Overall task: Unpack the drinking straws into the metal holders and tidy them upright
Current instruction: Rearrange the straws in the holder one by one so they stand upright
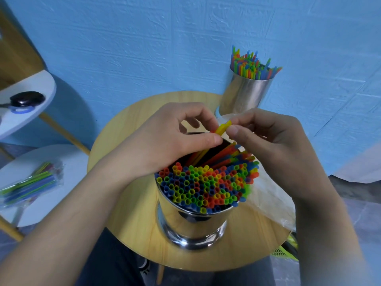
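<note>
A shiny metal holder (191, 221) stands at the middle of the round wooden table (132, 234), packed with upright coloured straws (204, 186); some at its far side lean. My left hand (165, 141) and my right hand (266, 145) meet above the holder's far rim. Both pinch the top ends of a few yellow straws (223, 128) between thumb and fingers. A second metal holder (243, 93) full of straws stands at the table's far edge.
An empty clear plastic wrapper (270, 197) lies on the table to the right of the near holder. On a low white table at left lies a sealed packet of straws (31, 182). A higher white shelf (24, 100) carries a black object. A blue wall stands behind.
</note>
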Demonstrator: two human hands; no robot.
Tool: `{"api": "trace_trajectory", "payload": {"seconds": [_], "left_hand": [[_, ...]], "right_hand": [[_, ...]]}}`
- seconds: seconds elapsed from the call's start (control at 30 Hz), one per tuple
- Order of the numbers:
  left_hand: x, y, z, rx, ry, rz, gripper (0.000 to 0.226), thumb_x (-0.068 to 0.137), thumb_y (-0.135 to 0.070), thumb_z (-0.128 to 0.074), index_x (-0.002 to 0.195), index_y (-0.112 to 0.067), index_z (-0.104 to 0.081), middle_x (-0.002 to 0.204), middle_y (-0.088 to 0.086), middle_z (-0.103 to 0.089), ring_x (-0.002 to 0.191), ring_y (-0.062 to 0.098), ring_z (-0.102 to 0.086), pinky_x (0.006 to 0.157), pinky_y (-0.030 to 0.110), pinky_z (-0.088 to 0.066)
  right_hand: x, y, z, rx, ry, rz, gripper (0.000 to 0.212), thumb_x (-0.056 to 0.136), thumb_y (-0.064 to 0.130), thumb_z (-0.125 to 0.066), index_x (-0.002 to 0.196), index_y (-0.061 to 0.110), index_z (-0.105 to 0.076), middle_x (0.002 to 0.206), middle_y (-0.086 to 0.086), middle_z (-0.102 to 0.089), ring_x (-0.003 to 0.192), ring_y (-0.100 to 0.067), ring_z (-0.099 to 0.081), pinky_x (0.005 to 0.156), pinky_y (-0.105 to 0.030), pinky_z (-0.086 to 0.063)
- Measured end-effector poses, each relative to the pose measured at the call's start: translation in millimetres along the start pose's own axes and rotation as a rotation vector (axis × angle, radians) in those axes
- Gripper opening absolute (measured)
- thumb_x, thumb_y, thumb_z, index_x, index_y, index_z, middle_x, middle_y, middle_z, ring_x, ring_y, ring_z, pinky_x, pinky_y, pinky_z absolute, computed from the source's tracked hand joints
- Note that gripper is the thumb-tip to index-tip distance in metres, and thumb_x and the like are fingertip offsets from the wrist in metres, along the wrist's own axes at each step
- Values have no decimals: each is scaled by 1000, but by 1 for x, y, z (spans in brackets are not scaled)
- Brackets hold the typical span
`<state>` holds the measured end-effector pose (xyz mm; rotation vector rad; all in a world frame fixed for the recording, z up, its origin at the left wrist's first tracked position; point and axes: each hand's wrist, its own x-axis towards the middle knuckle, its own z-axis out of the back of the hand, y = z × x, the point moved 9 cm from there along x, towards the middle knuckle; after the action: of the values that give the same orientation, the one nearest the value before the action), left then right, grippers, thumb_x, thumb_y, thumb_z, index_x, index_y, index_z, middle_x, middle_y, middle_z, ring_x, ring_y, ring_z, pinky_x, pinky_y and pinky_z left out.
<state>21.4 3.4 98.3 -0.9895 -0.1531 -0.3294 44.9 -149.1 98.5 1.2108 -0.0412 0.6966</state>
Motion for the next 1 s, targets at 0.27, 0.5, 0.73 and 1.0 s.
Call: {"api": "trace_trajectory", "payload": {"seconds": [0.27, 0.5, 0.73, 1.0], "left_hand": [[-1, -9, 4, 45, -49, -51, 12, 80, -47, -72, 89, -39, -70, 88, -25, -67, 101, 6, -61, 94, 32, -48], [-1, -13, 29, -239, -252, -111, 5, 84, -34, -73, 88, -37, -75, 93, -14, -73, 91, 8, -64, 82, 30, -51], [-7, 10, 52, -765, -514, 3, 5, 98, -15, -62, 98, -18, -66, 88, -5, -66, 67, 13, -60, 68, 24, -53], [-10, 37, 43, -1039, -545, 151, 8, 102, -17, -58, 95, -15, -62, 92, -1, -70, 78, 13, -70, 74, 23, -57]], "right_hand": [[1, 6, -1, 15, -37, 28, 5, 93, 22, -74, 90, 18, -76, 85, -9, -73, 79, -31, -67, 70, -45, -54], [-2, 2, 2, -24, -64, -7, 15, 91, 31, -68, 89, 18, -75, 85, -7, -72, 80, -25, -66, 70, -37, -53], [-4, -5, 1, -31, -10, -33, 13, 94, 35, -70, 101, 27, -78, 92, -4, -75, 90, -28, -71, 81, -56, -55], [-5, -2, 3, 4, -18, -12, 10, 94, 20, -75, 103, 24, -76, 92, -1, -76, 89, -21, -72, 78, -41, -58]]}}
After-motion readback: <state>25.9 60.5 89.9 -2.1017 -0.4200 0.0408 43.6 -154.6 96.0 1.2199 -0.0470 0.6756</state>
